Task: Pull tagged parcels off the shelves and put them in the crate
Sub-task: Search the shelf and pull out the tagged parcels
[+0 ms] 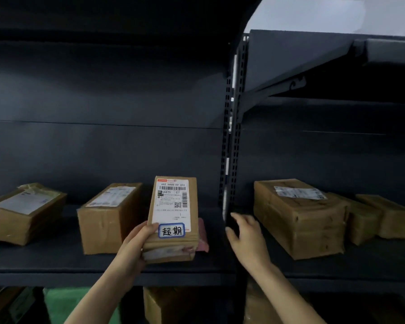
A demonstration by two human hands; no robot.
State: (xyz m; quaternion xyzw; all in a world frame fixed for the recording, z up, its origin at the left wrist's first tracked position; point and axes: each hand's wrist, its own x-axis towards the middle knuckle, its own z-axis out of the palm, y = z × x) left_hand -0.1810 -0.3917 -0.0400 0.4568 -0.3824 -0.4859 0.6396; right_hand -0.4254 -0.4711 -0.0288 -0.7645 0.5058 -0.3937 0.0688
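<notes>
— Whereabouts of the tagged parcel?
— Tilted up over the near part of the shelf, just left of the post. Gripped by the left hand, thumb on the white label, fingers curled round the near left edge.
— And the tag?
— Blue-bordered, handwritten, stuck at the label's near end.
— Anything behind?
— A pink packet, possibly touching; hard to tell in this dim light.
— Right hand?
— Holding nothing, fingers loose and apart, up beside the post, near the big box on the right.
— Left of the parcel?
— A middle box just beside, a left box well apart.
</notes>
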